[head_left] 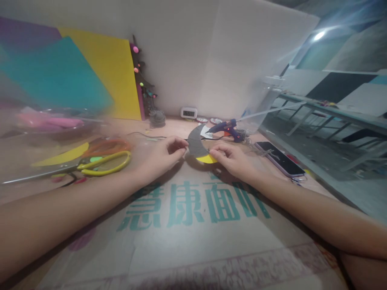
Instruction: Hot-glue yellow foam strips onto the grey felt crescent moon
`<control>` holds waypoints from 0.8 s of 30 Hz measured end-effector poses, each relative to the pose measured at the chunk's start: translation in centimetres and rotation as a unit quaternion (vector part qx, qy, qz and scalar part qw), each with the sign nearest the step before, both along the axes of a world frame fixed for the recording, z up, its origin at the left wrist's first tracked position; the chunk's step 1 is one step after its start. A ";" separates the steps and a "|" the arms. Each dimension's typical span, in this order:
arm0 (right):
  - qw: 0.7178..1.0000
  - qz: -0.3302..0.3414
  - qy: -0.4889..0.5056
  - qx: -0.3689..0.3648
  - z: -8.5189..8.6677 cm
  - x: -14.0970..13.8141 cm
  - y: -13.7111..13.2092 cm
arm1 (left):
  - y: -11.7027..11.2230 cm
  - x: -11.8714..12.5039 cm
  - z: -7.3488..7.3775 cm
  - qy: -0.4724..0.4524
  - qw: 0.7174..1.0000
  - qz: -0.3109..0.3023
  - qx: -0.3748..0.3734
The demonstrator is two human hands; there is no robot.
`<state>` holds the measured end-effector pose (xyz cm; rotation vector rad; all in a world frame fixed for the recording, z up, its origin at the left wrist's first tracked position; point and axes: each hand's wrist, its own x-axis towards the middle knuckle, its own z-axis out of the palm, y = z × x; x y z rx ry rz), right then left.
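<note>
A grey crescent-shaped cutout [196,141] with a yellow tip [207,159] is held up just above the table, between my two hands. My left hand [173,152] is closed, its fingertips pinching the crescent's left edge. With thumb and finger, my right hand [230,158] grips the lower right end beside the yellow part. Right behind the crescent lies a dark blue glue gun [230,129] with a small red light and a clear glue stick out of its back. A white piece [207,132] shows near its nozzle.
Yellow-handled scissors [105,164] and a yellow paper crescent [65,155] lie at left. A phone [279,158] rests near the table's right edge. A small digital clock [189,113] stands by the back wall. Coloured sheets [109,72] lean at the back left, beside a dark branch with coloured balls [147,90].
</note>
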<state>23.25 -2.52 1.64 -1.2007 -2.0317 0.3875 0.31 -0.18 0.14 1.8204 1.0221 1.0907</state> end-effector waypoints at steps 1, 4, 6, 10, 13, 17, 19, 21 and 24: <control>1.000 -0.002 -0.002 0.000 0.0 0.0 0.0 | 0.0 0.0 0.1 -0.003 1.000 0.004 0.002; 1.000 -0.005 -0.006 -0.001 0.0 0.1 0.0 | -0.1 0.1 0.3 -0.004 1.000 0.009 0.006; 1.000 -0.005 -0.007 -0.001 -0.1 0.1 0.1 | -0.1 0.1 0.4 0.002 1.000 0.008 0.014; 1.000 -0.007 -0.007 -0.001 -0.1 0.1 0.1 | 0.1 -0.1 0.1 0.013 1.000 0.000 0.024; 1.000 -0.007 -0.010 -0.002 0.0 0.1 0.1 | 0.2 -0.1 0.0 0.015 1.000 -0.008 0.024; 1.000 -0.005 -0.009 -0.002 -0.1 0.0 0.1 | 0.3 -0.1 -0.2 0.012 0.999 -0.017 0.026; 1.000 -0.003 -0.007 -0.002 -0.2 0.0 0.1 | 0.4 -0.1 -0.3 0.007 0.999 -0.020 0.026; 1.000 0.001 -0.007 -0.001 -0.2 0.1 0.2 | 0.4 -0.1 -0.5 0.000 0.999 -0.023 0.026; 1.000 0.000 -0.011 0.000 -0.2 0.1 0.2 | 0.5 0.0 -0.5 -0.012 0.999 -0.020 0.023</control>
